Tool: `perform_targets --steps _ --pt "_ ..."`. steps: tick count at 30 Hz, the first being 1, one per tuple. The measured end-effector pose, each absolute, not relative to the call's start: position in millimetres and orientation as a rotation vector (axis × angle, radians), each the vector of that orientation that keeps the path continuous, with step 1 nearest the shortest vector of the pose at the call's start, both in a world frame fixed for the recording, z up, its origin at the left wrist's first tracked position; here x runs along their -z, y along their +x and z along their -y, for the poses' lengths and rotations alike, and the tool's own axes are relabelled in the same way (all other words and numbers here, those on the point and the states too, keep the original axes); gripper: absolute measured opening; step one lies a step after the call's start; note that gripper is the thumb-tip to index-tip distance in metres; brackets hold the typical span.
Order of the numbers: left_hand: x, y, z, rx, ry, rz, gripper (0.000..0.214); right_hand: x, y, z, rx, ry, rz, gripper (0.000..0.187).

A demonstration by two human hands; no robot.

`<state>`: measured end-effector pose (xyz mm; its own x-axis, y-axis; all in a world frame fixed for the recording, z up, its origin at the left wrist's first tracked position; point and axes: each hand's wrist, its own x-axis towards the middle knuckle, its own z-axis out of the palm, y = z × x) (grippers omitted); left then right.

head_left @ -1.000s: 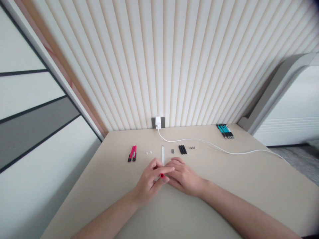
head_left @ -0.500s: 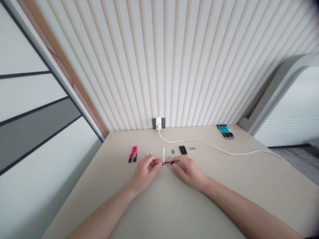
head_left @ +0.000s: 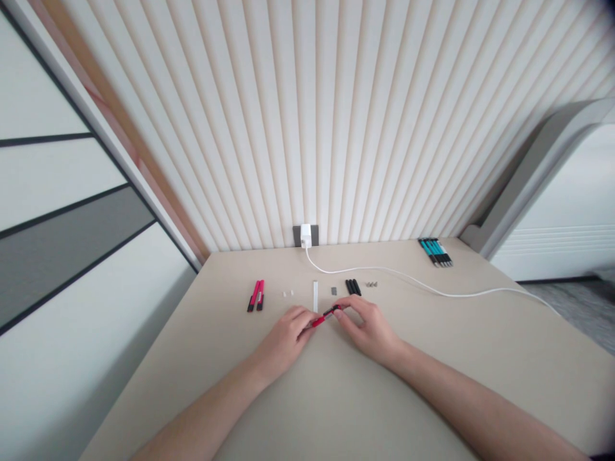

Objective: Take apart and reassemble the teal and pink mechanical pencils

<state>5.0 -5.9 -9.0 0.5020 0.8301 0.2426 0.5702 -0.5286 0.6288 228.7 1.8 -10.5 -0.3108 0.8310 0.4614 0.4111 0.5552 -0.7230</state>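
Between my two hands, over the middle of the table, is a pink and black pen (head_left: 319, 321). My left hand (head_left: 284, 339) is closed with its fingertips on the pink end. Thumb and fingers of my right hand (head_left: 369, 328) pinch the black end. The pen slants up to the right, and both its ends are partly covered by fingers. Just beyond it lie thin white pen refills (head_left: 316, 294), a small grey piece or pieces (head_left: 334, 291), several black tubular grips (head_left: 353, 287) and small metallic pen tips (head_left: 371, 284).
Pink pen barrels (head_left: 256, 296) with black ends lie to the left, beside two tiny white pieces (head_left: 288, 293). Several teal and black pens (head_left: 435, 252) rest at the back right. A white cable (head_left: 408, 277) crosses the table from a charger (head_left: 306, 235) at the ribbed wall.
The pen has turned from nearly level to slanting, its left end lower. My left hand has shifted slightly down and closed more, uncovering the tiny white pieces. My right hand keeps its pinch.
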Motion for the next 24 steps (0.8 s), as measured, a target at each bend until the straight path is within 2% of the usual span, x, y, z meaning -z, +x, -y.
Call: perform_targets --steps 9,15,19,24 --pt "3.3 -1.0 7.1 -0.749 2.338 -1.314 0.019 10.2 231.8 -3.0 -0.519 -1.032 1.819 0.018" --pt "-8.5 -10.6 6.7 -0.55 2.435 -1.521 0.004 9.9 234.1 -4.4 -0.504 -1.047 1.855 0.018" --pt "-9.8 -13.2 4.5 -0.4 2.418 -1.433 0.015 8.0 235.7 -5.0 -0.484 -1.04 1.869 0.016" --pt "-10.2 -12.2 4.2 -0.358 2.438 -1.49 0.019 7.8 237.0 -5.4 -0.46 -1.015 1.907 0.015"
